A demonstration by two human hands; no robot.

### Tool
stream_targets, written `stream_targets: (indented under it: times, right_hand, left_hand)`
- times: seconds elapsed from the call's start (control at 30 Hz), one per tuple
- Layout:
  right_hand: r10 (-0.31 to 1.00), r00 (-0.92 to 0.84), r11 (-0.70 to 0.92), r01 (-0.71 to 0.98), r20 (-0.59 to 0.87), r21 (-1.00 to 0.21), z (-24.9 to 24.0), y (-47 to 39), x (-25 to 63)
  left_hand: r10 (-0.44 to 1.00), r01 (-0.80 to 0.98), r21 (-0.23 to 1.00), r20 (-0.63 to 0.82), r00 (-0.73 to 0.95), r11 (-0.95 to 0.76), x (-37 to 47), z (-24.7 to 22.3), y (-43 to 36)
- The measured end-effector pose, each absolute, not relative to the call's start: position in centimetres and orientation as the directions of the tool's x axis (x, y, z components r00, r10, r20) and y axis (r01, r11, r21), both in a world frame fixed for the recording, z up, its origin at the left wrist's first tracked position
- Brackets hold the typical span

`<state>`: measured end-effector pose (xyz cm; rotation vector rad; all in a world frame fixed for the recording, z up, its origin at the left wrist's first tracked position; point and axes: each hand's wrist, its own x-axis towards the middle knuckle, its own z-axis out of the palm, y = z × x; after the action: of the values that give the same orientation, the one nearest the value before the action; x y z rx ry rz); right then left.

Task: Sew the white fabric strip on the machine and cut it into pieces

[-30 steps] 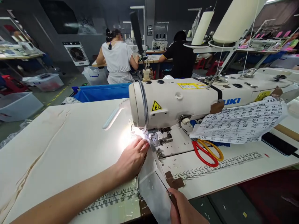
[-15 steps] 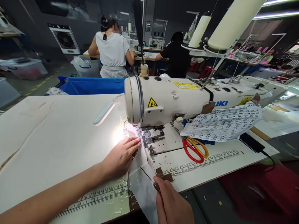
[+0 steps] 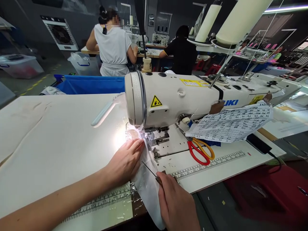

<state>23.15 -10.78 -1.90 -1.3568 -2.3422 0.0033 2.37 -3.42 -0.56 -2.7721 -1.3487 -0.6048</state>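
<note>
White fabric (image 3: 148, 195) runs from under the presser foot of a white sewing machine (image 3: 166, 96) down over the table's front edge. Close to the lit needle area, my left hand (image 3: 126, 158) is closed on this fabric, its fingertips together just in front of the foot. My right hand (image 3: 176, 200) grips the handle of an awl (image 3: 150, 169). The awl's thin metal shaft points up and left over the fabric, towards my left hand. Whether its tip touches the cloth I cannot tell.
Scissors (image 3: 201, 150) with red and orange handles lie right of the needle plate, below a handwritten sheet (image 3: 233, 123). A phone (image 3: 258, 144) rests farther right. Large thread cones (image 3: 208, 24) stand above the machine. Two people (image 3: 113, 45) sit beyond a blue cloth bin (image 3: 91, 85).
My left hand's fingers have bent more and drawn slightly back and left. The awl in my right hand has moved slightly up and left. The whole view has shifted a little.
</note>
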Motion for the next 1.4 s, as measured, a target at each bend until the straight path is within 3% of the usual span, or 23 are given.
stream_targets:
  times: [0.3, 0.6, 1.0, 1.3, 1.4]
  right_hand:
    - [0.834, -0.376, 0.494, 0.835, 0.404, -0.242, -0.8, -9.9, 22.0]
    - [0.844, -0.413, 0.509, 0.817, 0.343, -0.269, -1.6, -9.8, 21.9]
    - [0.827, -0.382, 0.510, 0.819, 0.413, -0.263, -0.8, -8.5, 20.1]
    - [0.829, -0.359, 0.490, 0.836, 0.429, -0.248, -1.0, -7.5, 19.1]
    - [0.843, -0.330, 0.479, 0.820, 0.425, -0.314, -0.8, -7.5, 19.1]
  left_hand:
    - [0.746, 0.783, -0.022, 0.287, 0.601, -0.622, 2.4, -1.4, -4.6]
    - [0.751, 0.782, 0.006, 0.284, 0.596, -0.623, 2.5, -1.5, -4.9]
    - [0.751, 0.772, 0.072, 0.302, 0.587, -0.632, 2.1, -1.4, -4.5]
    - [0.799, 0.832, 0.072, 0.334, 0.500, -0.550, 2.1, -0.4, -3.2]
    - [0.783, 0.828, 0.021, 0.339, 0.521, -0.560, 1.7, -0.7, -2.7]
